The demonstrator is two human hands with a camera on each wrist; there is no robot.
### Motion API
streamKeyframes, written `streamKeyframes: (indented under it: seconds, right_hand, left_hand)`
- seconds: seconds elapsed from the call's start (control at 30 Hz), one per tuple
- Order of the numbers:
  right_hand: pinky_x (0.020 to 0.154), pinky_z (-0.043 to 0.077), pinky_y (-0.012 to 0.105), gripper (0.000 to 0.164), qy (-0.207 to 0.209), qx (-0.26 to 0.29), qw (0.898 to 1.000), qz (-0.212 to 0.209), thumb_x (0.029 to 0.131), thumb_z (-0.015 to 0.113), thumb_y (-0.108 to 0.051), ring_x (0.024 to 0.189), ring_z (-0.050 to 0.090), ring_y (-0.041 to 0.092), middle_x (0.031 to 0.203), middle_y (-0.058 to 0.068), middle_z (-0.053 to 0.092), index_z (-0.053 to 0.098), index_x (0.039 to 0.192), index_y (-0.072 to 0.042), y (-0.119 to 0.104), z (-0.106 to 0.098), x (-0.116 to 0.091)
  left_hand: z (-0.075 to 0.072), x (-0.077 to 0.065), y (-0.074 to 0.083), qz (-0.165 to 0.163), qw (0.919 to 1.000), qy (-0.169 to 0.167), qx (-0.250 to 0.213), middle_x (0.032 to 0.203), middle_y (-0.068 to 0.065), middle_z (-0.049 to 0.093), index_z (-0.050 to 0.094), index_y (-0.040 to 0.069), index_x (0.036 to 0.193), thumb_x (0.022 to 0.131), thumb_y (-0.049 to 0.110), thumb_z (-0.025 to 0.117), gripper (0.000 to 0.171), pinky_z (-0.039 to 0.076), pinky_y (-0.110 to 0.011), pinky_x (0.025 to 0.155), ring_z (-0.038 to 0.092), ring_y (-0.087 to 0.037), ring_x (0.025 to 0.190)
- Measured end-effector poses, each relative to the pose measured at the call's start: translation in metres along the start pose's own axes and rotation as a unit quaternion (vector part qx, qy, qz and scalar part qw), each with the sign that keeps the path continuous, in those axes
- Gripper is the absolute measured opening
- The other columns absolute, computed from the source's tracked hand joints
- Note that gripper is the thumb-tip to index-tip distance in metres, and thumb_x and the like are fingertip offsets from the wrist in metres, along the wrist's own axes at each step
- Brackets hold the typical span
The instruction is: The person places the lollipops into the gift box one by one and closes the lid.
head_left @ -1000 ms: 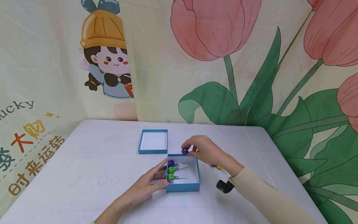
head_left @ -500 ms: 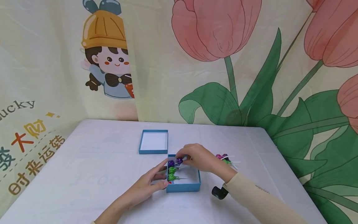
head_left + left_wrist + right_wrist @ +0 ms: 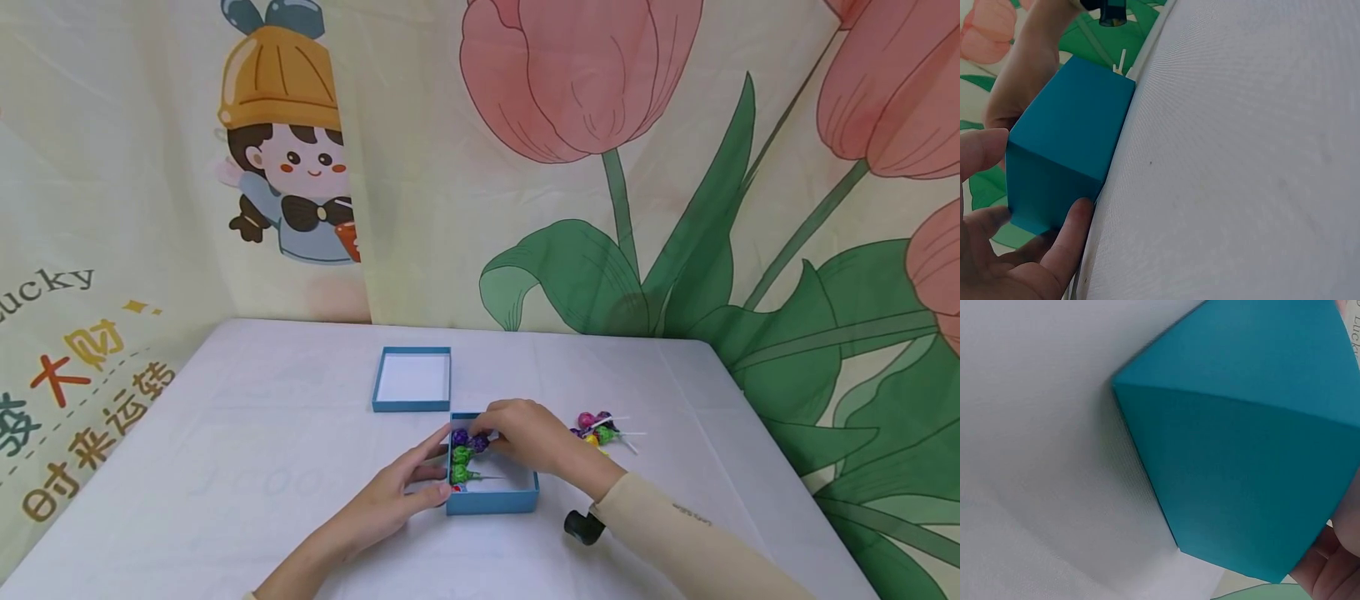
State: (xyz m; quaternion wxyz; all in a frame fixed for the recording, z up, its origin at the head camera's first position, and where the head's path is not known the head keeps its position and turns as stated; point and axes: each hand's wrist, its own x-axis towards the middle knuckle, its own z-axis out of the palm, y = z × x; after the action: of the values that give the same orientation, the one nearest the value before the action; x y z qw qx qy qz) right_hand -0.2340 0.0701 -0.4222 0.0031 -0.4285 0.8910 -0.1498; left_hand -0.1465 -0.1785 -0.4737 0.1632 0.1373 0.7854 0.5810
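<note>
I have the left hand (image 3: 397, 492) with fingers spread wide, resting against the left wall of a blue box (image 3: 492, 503); the box is rectangular, open-topped and white inside, its walls smooth and crisp-edged, standing well in from the far edge of the cloth-covered table (image 3: 225, 467); the right hand (image 3: 528, 435), narrowed to a pinch, holds a round, shiny purple lollipop (image 3: 478, 442) inside the box, near its far left corner; I see a second purple lollipop (image 3: 460, 437) just beside it, and green lollipops (image 3: 461, 473) along the left wall, wrappers crinkled; towards the table's right edge lies a loose lollipop pile (image 3: 605, 435), glossy heads and thin white sticks; a shallow blue tray (image 3: 411, 407), flat and white inside, sits nearer the table's far edge.
</note>
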Motion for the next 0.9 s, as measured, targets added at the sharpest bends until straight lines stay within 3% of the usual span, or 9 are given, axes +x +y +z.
streamKeyframes:
  seconds: [0.47,0.9]
  right_hand:
    - [0.095,0.059,0.027,0.025,0.009,-0.055,0.998,0.015,0.094,0.082,-0.009,0.104,0.074,0.013,0.111,-0.001,0.079,0.082,0.118,-0.017,-0.005,0.011,0.005]
    - [0.097,0.059,0.031,0.023,0.011,-0.060,0.998,0.030,0.099,0.076,-0.007,0.108,0.076,0.016,0.114,0.000,0.080,0.081,0.119,-0.015,-0.007,0.018,0.007]
  left_hand:
    - [0.000,0.000,0.002,-0.003,1.0000,-0.002,-0.004,0.170,-0.012,0.036,0.024,0.033,0.170,0.106,0.034,0.067,0.077,0.042,-0.061,0.115,0.050,-0.033,0.145]
    - [0.000,0.000,0.000,0.004,1.0000,0.001,0.002,0.169,-0.012,0.037,0.024,0.033,0.170,0.106,0.033,0.067,0.077,0.042,-0.061,0.115,0.051,-0.033,0.144]
